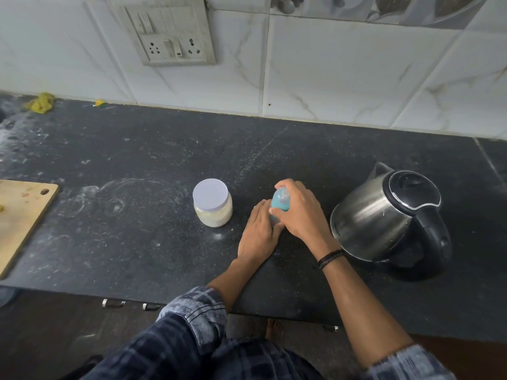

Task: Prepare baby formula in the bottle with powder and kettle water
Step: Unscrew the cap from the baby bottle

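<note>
Blue bottle (279, 205) stands between white-lidded powder jar (212, 204) and steel kettle (384, 215).

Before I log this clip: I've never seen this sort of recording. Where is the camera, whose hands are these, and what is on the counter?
There is no machine here. A person works with bare hands, and the single picture comes from a camera worn on the head, looking forward and down. That is why you see sleeves and forearms from above. The right hand has its grip over the top of a blue bottle, which stands on the dark counter. The left hand holds its lower part. To the left of the bottle stands a jar of pale powder, its white lid on. To the right sits a steel kettle with its lid closed. A wooden cutting board lies at the far left edge, and a switch panel is on the tiled wall.
</note>
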### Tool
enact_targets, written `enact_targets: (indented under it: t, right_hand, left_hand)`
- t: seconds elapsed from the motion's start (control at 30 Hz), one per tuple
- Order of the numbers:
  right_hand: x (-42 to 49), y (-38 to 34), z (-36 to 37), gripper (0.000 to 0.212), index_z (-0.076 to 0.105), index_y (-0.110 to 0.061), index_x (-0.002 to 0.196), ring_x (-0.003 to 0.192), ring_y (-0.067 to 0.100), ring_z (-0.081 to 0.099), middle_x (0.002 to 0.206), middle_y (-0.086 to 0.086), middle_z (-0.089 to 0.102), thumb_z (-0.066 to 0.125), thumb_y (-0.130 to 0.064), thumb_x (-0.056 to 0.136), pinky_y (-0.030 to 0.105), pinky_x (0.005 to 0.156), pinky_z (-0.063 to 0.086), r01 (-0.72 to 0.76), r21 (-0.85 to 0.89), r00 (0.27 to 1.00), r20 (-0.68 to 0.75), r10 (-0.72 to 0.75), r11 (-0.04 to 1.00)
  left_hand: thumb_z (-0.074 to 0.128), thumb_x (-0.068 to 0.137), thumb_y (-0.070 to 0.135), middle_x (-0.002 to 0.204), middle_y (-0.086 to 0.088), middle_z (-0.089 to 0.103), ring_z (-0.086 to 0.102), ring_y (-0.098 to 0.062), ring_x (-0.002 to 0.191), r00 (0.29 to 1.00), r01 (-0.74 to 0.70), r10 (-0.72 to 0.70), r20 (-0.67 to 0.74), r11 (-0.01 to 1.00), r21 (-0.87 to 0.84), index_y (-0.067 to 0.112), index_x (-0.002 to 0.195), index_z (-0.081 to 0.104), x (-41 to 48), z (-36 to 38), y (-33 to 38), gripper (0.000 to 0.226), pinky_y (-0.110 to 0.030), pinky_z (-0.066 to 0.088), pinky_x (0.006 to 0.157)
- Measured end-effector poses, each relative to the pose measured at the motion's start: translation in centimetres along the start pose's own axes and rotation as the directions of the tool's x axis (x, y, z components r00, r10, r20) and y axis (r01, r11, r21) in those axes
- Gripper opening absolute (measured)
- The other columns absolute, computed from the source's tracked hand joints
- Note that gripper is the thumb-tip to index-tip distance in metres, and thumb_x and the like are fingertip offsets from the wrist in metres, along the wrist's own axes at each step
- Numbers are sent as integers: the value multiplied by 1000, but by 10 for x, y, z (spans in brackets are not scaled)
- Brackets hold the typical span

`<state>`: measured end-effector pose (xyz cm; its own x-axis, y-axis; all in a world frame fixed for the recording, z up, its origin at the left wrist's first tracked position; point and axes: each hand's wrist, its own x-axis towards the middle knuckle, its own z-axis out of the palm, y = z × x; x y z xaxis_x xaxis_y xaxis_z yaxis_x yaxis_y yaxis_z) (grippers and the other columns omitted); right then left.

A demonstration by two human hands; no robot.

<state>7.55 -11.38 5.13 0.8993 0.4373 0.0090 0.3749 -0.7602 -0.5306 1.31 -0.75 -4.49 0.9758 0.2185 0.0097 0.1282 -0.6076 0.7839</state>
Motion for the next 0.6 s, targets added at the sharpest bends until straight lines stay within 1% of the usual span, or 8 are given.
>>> enact_targets:
  t: [0.07, 0.13, 0.23, 0.33, 0.4, 0.43, 0.53, 0.6]
  right_hand:
    - [-1, -1, 0, 60, 50, -28, 133, 109, 17, 54, 125, -4, 54, 83, -36, 83, 31, 81, 50, -11, 14, 1000, -13, 12, 1000]
    - [-1, -2, 0, 60, 50, -28, 132, 106, 17, 54, 122, -3, 54, 83, -39, 82, 32, 80, 51, -20, 4, 999, -26, 20, 1000]
    - [0, -1, 0, 54, 52, -26, 129, 109, 21, 58, 124, 0, 57, 81, -32, 85, 33, 80, 52, -25, -15, 999, -21, 25, 1000]
    - [-1, -1, 0, 62, 48, -28, 135, 110, 20, 57, 127, -1, 56, 83, -31, 83, 35, 81, 53, -29, 5, 999, -25, 29, 1000]
    - [-1, -2, 0, 67, 47, -30, 135, 108, 18, 55, 124, -1, 55, 85, -34, 80, 38, 82, 54, -40, 9, 999, -30, 40, 999]
    - [-2, -1, 1, 67, 47, -29, 135, 108, 19, 56, 123, -1, 55, 85, -34, 80, 38, 81, 54, -43, 11, 998, -34, 44, 999]
    - [-1, 1, 2, 63, 49, -27, 134, 113, 22, 57, 127, -1, 58, 83, -24, 82, 34, 83, 52, -42, 28, 999, -31, 43, 999]
    - [-1, 0, 1, 67, 47, -27, 138, 119, 22, 55, 133, -2, 57, 84, -20, 82, 36, 87, 52, -34, 38, 999, -13, 34, 999]
  left_hand:
    - [46, 105, 39, 162, -2, 31, 16, -12, 154, 1000, -3, 3, -3, 1000, -3, 12, 157, 29, -1, -1, 1, 61, -37, 24, 125]
    - [49, 105, 34, 162, -3, 31, 17, -13, 154, 1000, -3, 3, -5, 1000, 0, 11, 157, 29, -1, -1, 2, 60, -36, 23, 125]
    - [48, 103, 39, 162, -2, 34, 18, -12, 154, 1000, -7, 7, -8, 1000, -14, 13, 156, 30, 0, 0, 1, 62, -38, 24, 125]
    - [43, 100, 45, 161, -1, 35, 18, -12, 154, 1000, -6, 6, -9, 1000, -21, 14, 156, 30, 0, 1, -2, 65, -40, 25, 125]
    - [43, 101, 45, 161, 1, 35, 17, -11, 154, 1000, -5, 5, -8, 1000, -10, 15, 157, 29, 1, 2, -3, 65, -40, 26, 125]
    - [43, 100, 46, 161, 1, 35, 18, -11, 154, 1000, -7, 7, -11, 1000, -10, 15, 157, 30, 1, 2, -3, 65, -41, 26, 124]
    - [43, 99, 46, 159, 0, 37, 21, -12, 153, 1000, -6, 5, -13, 1000, -19, 15, 155, 32, 2, 3, -4, 65, -43, 28, 123]
    - [43, 100, 46, 159, 0, 37, 21, -13, 153, 1000, -1, 1, -15, 1000, -17, 16, 155, 32, 2, 3, -4, 64, -44, 29, 123]
